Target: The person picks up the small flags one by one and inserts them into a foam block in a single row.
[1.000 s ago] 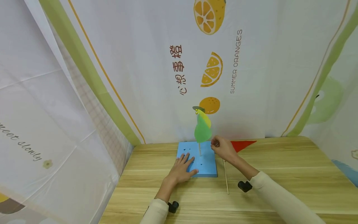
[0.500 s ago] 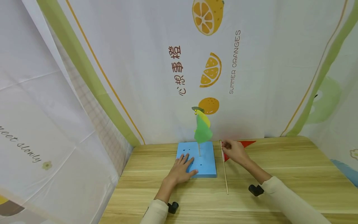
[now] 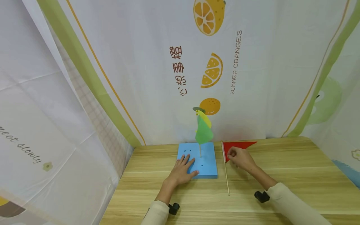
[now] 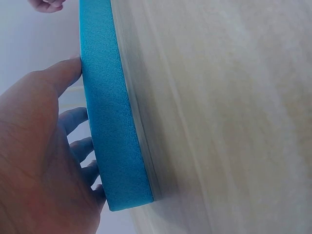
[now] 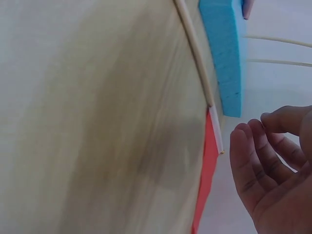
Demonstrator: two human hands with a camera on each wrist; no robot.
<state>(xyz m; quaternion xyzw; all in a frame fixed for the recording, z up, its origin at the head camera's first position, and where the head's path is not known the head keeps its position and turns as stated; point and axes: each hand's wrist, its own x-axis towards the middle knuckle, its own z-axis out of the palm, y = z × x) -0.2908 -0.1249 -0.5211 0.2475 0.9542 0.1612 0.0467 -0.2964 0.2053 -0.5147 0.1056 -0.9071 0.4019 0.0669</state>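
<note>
A blue foam block with several holes lies on the wooden table. My left hand presses flat on its near left part; in the left wrist view the palm lies against the block. Thin sticks carrying green and yellow flags stand upright in the block. A red flag on a wooden stick lies flat on the table just right of the block. My right hand hovers over the red cloth, fingers loosely curled and apart from the flag.
A printed white backdrop with oranges closes off the table's far side, and cloth hangs at both sides. Bare wood stretches right of the red flag and toward the front edge. A blue patch shows at the far right.
My right hand has drawn away from the standing flags, moving right and slightly nearer, and now sits above the lying red flag. The left hand and block have not moved.
</note>
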